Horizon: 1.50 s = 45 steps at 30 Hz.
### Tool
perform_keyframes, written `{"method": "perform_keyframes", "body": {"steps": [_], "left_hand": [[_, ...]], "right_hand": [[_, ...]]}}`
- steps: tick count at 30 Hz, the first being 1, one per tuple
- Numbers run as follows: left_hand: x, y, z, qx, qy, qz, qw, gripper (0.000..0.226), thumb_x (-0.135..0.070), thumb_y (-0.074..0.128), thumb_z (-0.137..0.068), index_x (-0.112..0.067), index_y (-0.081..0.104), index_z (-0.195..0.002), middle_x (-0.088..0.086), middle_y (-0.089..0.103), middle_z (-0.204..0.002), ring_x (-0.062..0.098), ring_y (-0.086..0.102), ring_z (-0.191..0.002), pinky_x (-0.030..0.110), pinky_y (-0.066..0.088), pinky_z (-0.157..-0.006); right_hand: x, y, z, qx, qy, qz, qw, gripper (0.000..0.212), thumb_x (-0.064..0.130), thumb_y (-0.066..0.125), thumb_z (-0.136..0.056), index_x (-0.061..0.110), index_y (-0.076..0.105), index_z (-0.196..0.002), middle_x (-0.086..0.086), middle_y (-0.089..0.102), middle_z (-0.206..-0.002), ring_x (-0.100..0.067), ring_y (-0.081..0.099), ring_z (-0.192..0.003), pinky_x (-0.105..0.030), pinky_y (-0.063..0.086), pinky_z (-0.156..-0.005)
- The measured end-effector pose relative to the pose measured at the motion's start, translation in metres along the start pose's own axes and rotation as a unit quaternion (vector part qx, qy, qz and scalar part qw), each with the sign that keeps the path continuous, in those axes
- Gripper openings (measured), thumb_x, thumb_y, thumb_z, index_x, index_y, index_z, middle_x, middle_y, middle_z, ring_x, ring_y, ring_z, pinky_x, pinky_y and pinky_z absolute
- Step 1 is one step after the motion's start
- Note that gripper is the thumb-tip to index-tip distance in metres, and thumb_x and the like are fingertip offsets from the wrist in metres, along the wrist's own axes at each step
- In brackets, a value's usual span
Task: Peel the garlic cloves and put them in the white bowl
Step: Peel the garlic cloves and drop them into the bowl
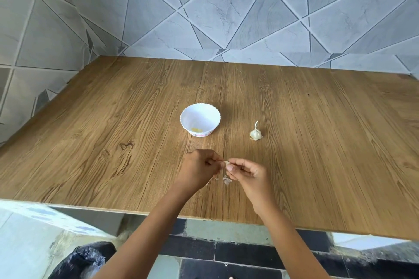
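Black bag (84, 258), one, sits nearest, below the table (317, 142) edge. Over the wood, left hand (199, 170) and right hand (246, 173) both pinch one clove (226, 163) at the fingertips; peeling judged under way. A few skin scraps (226, 180) lie beneath. Farther off stand one part bulb (256, 134), unpeeled, and one bowl (186, 120) holding yellowish pieces, count unclear. Judged partly done.

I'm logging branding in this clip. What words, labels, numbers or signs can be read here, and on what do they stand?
None can be read.
Bowl: a pink pattern near its base, too blurred to tell whether it holds lettering.
Table, wall tiles, garlic bulb, black bag: no text shows.
Clove pinched between left hand and right hand: no text.
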State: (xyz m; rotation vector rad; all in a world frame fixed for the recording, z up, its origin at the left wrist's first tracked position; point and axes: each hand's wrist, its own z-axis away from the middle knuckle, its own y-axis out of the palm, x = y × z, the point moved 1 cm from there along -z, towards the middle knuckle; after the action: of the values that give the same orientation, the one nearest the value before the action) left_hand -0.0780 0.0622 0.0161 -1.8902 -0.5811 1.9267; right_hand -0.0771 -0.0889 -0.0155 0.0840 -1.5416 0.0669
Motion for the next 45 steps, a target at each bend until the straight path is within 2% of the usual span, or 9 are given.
{"method": "perform_keyframes", "body": {"steps": [5, 10, 13, 15, 18, 25, 34, 38, 45], "left_hand": [[0.000, 0.000, 0.003, -0.011, 0.036, -0.089, 0.995, 0.010, -0.020, 0.072, -0.082, -0.012, 0.074, -0.086, -0.003, 0.070, -0.074, 0.009, 0.065, -0.069, 0.023, 0.053, -0.069], [0.000, -0.001, 0.002, 0.042, -0.020, -0.028, 0.998, 0.006, -0.012, 0.068, -0.086, -0.008, 0.071, -0.082, 0.002, 0.070, -0.066, 0.005, 0.064, -0.057, 0.021, 0.053, -0.062], [0.002, -0.004, 0.004, 0.082, -0.086, 0.072, 0.990, 0.008, -0.006, 0.065, -0.087, -0.001, 0.068, -0.083, 0.008, 0.067, -0.066, 0.010, 0.063, -0.056, 0.020, 0.053, -0.059], [0.005, -0.004, 0.003, 0.087, -0.089, 0.078, 0.989, 0.010, -0.008, 0.065, -0.087, -0.001, 0.068, -0.082, 0.009, 0.068, -0.067, 0.014, 0.063, -0.060, 0.024, 0.054, -0.063], [0.011, 0.000, 0.001, 0.007, 0.054, -0.071, 0.996, 0.007, -0.013, 0.068, -0.084, -0.008, 0.069, -0.078, 0.002, 0.070, -0.070, 0.012, 0.064, -0.062, 0.027, 0.054, -0.064], [0.014, 0.001, 0.004, -0.058, 0.279, -0.191, 0.939, 0.017, -0.027, 0.049, -0.088, -0.016, 0.061, -0.084, -0.004, 0.063, -0.072, 0.019, 0.058, -0.055, 0.034, 0.049, -0.045], [0.011, -0.001, 0.003, 0.006, 0.149, 0.023, 0.989, 0.006, -0.011, 0.073, -0.081, -0.015, 0.073, -0.085, -0.013, 0.070, -0.077, 0.002, 0.066, -0.071, 0.019, 0.052, -0.069], [0.013, -0.003, 0.003, 0.025, 0.054, 0.137, 0.989, 0.012, -0.005, 0.075, -0.077, -0.015, 0.072, -0.085, 0.000, 0.073, -0.079, 0.011, 0.066, -0.072, 0.031, 0.054, -0.073], [0.012, -0.007, 0.004, 0.031, 0.037, 0.139, 0.989, 0.011, -0.004, 0.075, -0.077, -0.011, 0.072, -0.085, 0.006, 0.074, -0.080, 0.025, 0.070, -0.077, 0.034, 0.056, -0.077]], "right_hand": [[-0.003, -0.001, 0.001, -0.005, -0.080, 0.115, 0.990, 0.015, 0.006, 0.069, -0.083, 0.002, 0.072, -0.097, -0.002, 0.073, -0.077, -0.006, 0.069, -0.066, -0.018, 0.055, -0.061], [-0.004, -0.001, 0.005, -0.035, -0.343, 0.357, 0.868, 0.012, -0.001, 0.071, -0.078, 0.004, 0.071, -0.089, 0.000, 0.071, -0.077, 0.000, 0.063, -0.062, -0.007, 0.049, -0.055], [-0.006, -0.003, 0.004, -0.021, -0.391, 0.363, 0.846, 0.012, 0.008, 0.061, -0.085, 0.004, 0.071, -0.090, -0.001, 0.070, -0.080, -0.003, 0.064, -0.064, -0.012, 0.051, -0.056], [-0.006, -0.003, 0.003, -0.005, -0.332, 0.305, 0.893, 0.009, 0.007, 0.063, -0.085, 0.008, 0.071, -0.091, 0.000, 0.071, -0.079, -0.004, 0.065, -0.065, -0.011, 0.052, -0.058], [0.003, 0.000, 0.002, 0.022, -0.068, 0.100, 0.992, 0.015, 0.004, 0.068, -0.084, 0.019, 0.071, -0.084, -0.003, 0.072, -0.073, -0.014, 0.069, -0.064, -0.021, 0.056, -0.062], [0.023, -0.009, -0.003, 0.072, 0.180, -0.055, 0.980, 0.004, 0.005, 0.069, -0.080, 0.002, 0.071, -0.083, -0.008, 0.071, -0.073, -0.012, 0.067, -0.062, -0.017, 0.053, -0.058], [0.027, -0.008, -0.004, 0.095, 0.211, -0.086, 0.969, 0.008, 0.003, 0.059, -0.089, 0.000, 0.066, -0.088, -0.005, 0.065, -0.068, -0.010, 0.062, -0.058, -0.017, 0.051, -0.055], [0.024, -0.007, -0.002, 0.062, 0.152, -0.006, 0.986, 0.010, 0.004, 0.059, -0.090, 0.003, 0.067, -0.096, -0.006, 0.069, -0.080, -0.008, 0.065, -0.066, -0.016, 0.052, -0.062], [0.029, -0.004, -0.001, 0.073, 0.123, -0.025, 0.989, 0.011, 0.013, 0.068, -0.084, 0.009, 0.071, -0.093, -0.007, 0.074, -0.084, -0.014, 0.069, -0.077, -0.019, 0.054, -0.069]]}}
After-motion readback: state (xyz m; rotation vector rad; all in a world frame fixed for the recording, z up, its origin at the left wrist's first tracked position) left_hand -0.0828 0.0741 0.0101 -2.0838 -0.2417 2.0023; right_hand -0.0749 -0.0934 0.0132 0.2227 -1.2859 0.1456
